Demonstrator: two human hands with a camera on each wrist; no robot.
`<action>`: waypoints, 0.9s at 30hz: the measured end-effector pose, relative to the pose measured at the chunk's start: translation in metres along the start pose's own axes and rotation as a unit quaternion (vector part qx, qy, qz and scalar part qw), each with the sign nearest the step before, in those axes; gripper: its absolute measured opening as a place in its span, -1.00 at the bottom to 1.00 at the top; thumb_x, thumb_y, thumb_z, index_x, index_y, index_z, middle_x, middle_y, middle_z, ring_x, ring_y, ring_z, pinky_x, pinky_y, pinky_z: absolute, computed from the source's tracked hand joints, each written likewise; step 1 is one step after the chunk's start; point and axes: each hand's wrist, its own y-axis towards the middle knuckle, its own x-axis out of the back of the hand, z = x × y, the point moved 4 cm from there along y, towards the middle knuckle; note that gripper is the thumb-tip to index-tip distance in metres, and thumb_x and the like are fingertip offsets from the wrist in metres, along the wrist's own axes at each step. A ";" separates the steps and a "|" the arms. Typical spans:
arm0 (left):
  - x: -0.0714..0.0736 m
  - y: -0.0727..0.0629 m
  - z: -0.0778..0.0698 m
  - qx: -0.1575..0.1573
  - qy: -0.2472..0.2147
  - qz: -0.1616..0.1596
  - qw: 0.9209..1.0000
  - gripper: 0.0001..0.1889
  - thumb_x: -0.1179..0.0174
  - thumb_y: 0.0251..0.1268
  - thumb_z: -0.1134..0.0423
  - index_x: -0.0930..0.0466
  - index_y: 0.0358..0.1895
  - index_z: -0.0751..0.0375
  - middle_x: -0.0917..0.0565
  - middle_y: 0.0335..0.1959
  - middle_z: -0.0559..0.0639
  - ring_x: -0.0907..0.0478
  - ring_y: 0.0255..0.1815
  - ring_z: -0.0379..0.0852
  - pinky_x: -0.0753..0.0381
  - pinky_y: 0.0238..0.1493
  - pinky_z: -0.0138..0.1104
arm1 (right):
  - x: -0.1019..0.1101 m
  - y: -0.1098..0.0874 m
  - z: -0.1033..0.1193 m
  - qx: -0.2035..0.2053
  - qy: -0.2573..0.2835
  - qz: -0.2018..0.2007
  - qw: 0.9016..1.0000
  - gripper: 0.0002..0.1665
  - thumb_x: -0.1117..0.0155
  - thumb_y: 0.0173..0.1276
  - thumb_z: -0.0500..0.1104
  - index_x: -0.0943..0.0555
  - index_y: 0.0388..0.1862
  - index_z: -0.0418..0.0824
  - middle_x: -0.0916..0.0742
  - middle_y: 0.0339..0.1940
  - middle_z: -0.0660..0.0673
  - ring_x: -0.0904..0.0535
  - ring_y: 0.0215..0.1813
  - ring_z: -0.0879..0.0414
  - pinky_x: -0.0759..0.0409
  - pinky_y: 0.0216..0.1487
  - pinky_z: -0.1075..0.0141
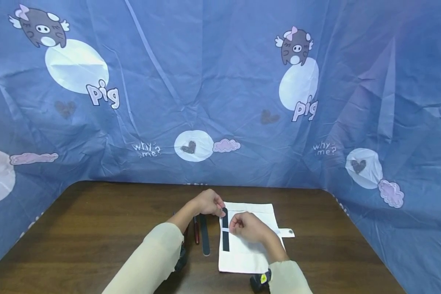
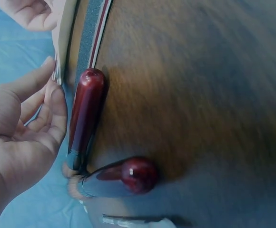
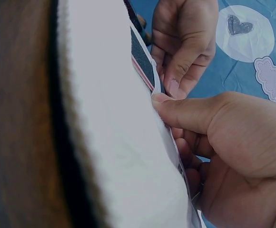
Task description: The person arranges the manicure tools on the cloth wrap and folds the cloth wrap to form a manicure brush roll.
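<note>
Your left hand (image 1: 209, 203) is nearly closed, thumb and fingertips pinching the upper end of the black file (image 1: 226, 241). That file lies lengthwise along the left side of the white case (image 1: 242, 262), which is spread open on the table (image 1: 114, 228). The white strap (image 1: 225, 229) crosses over the file near its middle.

Your right hand (image 1: 249, 226) is just beside the file, over the case. Its fingers are curled in, and in the right wrist view your thumb tip pinches the strap's edge against the fingers under it. The two hands are close together, the left one farther from you.

To the left of the case, a second file (image 1: 204, 239) lies on the bare wood, with a red brush (image 1: 196, 232) beside it. The left wrist view shows another brush (image 2: 140, 175) near that one. On the right, the case's tab (image 1: 287, 232) sticks out over the table.
</note>
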 end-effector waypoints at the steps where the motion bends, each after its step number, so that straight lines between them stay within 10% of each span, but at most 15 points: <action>1: 0.000 0.000 0.000 -0.002 0.003 -0.001 1.000 -0.79 -0.50 0.15 0.37 -0.73 -0.17 0.33 -0.69 -0.41 -0.04 -0.59 -0.39 -0.17 -0.60 -0.24 -0.35 | 0.000 0.000 0.000 -0.001 0.000 0.001 1.000 -0.73 -0.12 0.30 -0.48 -0.67 -0.37 -0.17 -0.62 -0.51 0.06 -0.47 -0.41 0.21 -0.45 -0.34 0.38; 27: -0.003 -0.005 -0.003 -0.037 0.050 0.005 0.998 -0.79 -0.56 0.07 0.33 -0.76 -0.25 0.29 -0.68 -0.49 -0.11 -0.56 -0.44 -0.24 -0.54 -0.35 -0.42 | -0.001 0.002 -0.002 -0.017 0.002 0.000 1.000 -0.74 -0.15 0.32 -0.47 -0.66 -0.39 -0.17 -0.62 -0.51 0.03 -0.46 -0.41 0.17 -0.43 -0.34 0.36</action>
